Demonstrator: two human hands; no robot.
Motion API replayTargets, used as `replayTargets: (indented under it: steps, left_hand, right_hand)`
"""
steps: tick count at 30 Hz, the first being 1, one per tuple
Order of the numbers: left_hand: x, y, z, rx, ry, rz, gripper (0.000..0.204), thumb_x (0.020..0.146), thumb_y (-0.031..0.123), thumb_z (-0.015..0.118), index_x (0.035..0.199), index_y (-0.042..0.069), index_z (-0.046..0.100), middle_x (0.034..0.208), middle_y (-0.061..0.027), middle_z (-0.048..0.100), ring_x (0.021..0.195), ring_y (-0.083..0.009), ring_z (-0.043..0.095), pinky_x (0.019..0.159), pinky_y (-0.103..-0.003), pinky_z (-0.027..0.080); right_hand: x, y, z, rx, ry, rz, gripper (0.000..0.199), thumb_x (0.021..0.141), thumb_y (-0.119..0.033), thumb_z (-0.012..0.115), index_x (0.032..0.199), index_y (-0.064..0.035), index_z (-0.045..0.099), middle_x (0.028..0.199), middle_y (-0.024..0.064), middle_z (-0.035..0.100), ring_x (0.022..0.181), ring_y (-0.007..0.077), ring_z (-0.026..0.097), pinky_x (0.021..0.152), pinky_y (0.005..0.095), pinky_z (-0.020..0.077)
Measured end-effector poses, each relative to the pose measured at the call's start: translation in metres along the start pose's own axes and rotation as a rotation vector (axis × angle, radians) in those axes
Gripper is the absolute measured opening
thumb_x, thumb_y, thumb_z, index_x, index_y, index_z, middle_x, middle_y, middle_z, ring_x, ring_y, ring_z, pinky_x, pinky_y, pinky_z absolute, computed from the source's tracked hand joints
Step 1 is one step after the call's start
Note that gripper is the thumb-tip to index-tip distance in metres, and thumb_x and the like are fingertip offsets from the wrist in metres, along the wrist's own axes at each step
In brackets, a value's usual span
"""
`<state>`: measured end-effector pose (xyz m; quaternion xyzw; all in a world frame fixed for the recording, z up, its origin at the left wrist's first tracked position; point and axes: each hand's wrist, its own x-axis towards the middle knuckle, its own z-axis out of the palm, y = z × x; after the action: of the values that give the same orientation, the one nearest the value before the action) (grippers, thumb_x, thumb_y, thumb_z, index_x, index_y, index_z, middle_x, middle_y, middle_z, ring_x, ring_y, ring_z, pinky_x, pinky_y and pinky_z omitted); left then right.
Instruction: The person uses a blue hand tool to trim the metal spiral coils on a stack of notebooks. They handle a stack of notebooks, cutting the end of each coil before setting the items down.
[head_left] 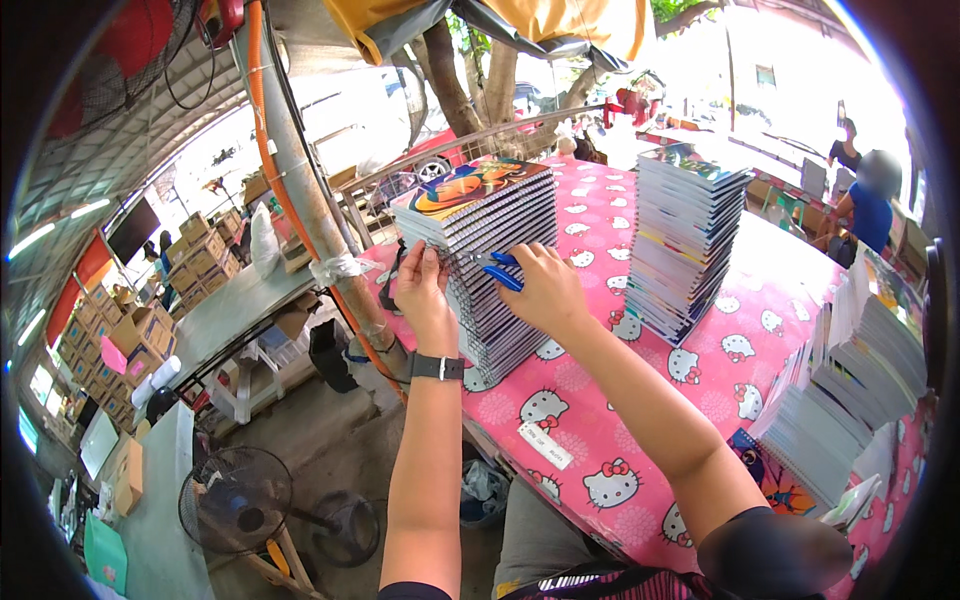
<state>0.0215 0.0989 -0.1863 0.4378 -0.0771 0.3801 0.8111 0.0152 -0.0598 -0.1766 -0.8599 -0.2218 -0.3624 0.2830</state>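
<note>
A tall stack of wire-bound spiral notebooks (500,262) stands on the pink patterned tablecloth (590,372), with an orange and black cover on top. My left hand (425,288) pinches the near left corner of one notebook in the upper part of the stack. Blue-handled pliers (504,274) are gripped in my right hand (552,290), their jaws at the wire binding close to my left fingers. The exact bite of the jaws is too small to tell. To the right, a second notebook stack (685,240) rises beside my right forearm.
More notebooks (835,390) lean in piles at the right edge. A white label strip (545,445) lies near the table's front edge. On the left stand a metal pole (310,180), a floor fan (235,500) and stacked cartons (200,260). One person (870,210) sits at the far right.
</note>
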Motion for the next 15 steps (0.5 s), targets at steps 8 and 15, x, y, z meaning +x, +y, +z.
replayTargets:
  steps: [8, 15]
  left_hand:
    - [-0.016, -0.025, 0.02, 0.312, 0.02, 0.38, 0.035, 0.101, 0.025, 0.036, 0.104, -0.005, 0.052, 0.096, -0.0126, 0.056, 0.086, -0.0206, 0.052, 0.08, -0.031, 0.042]
    - [-0.002, -0.027, 0.02, 0.735, 0.11, 0.569, 0.038, 0.101, 0.031, 0.033, 0.088, -0.003, 0.044, 0.075, -0.0183, 0.049, 0.066, -0.0306, 0.047, 0.062, -0.041, 0.038]
  right_hand:
    - [0.006, -0.002, 0.005, 0.029, 0.014, -0.051, 0.034, 0.067, -0.024, 0.069, 0.093, -0.0045, 0.059, 0.085, 0.0131, 0.061, 0.087, 0.032, 0.06, 0.076, 0.0431, 0.0488]
    - [0.012, -0.006, 0.0, 0.068, -0.16, 0.007, 0.032, 0.066, -0.022, 0.067, 0.091, -0.003, 0.06, 0.081, 0.0145, 0.063, 0.079, 0.0326, 0.064, 0.071, 0.0434, 0.0509]
